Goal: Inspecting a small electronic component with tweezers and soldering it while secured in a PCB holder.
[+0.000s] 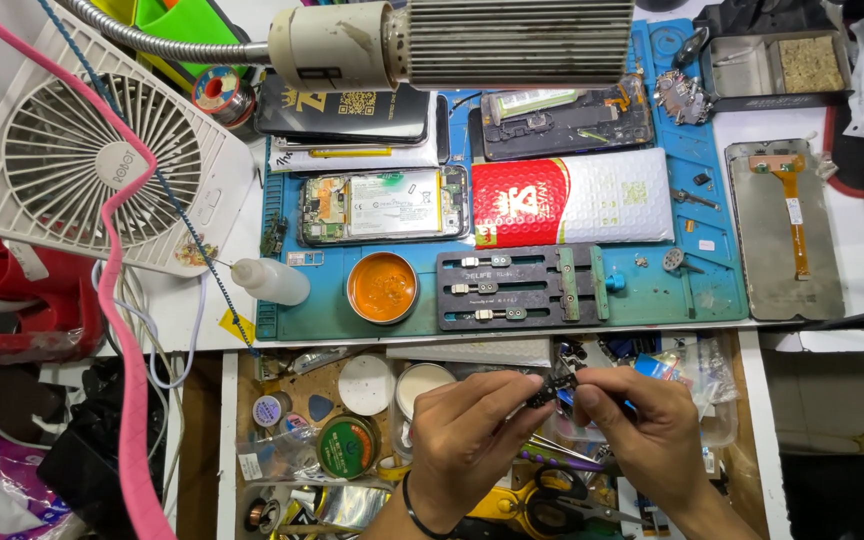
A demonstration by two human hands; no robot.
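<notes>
A cluttered repair desk (802, 335) fills the view, its middle covered by a blue work mat (652, 290). On the mat lies an opened phone (384, 205) with its battery and boards exposed, and just to its right a red and white padded pouch (572, 200). Below them sit a round tin of orange paste (382, 287) and a dark clamping fixture (522, 288). Another opened phone (564, 118) rests near the top of the mat, partly under a ribbed lamp head (452, 42) on a flexible neck. A white desk fan (102, 150) stands at the left, with a small clear squeeze bottle (270, 280) beside it. A bare screen frame with an orange flex cable (787, 230) lies to the right of the mat.

Below the desk edge an open drawer (227, 430) holds round tins, a roll of wire, scissors with yellow handles (532, 500) and small bags of parts.

Over this drawer, the left hand (467, 435) and the right hand (642, 430) meet. Both pinch a small dark component (552, 388) between thumb and fingertips, the left grip on its left end and the right grip on its right end. The part is held in the air above the drawer, just below the desk's front edge. A dark band circles the left wrist.
</notes>
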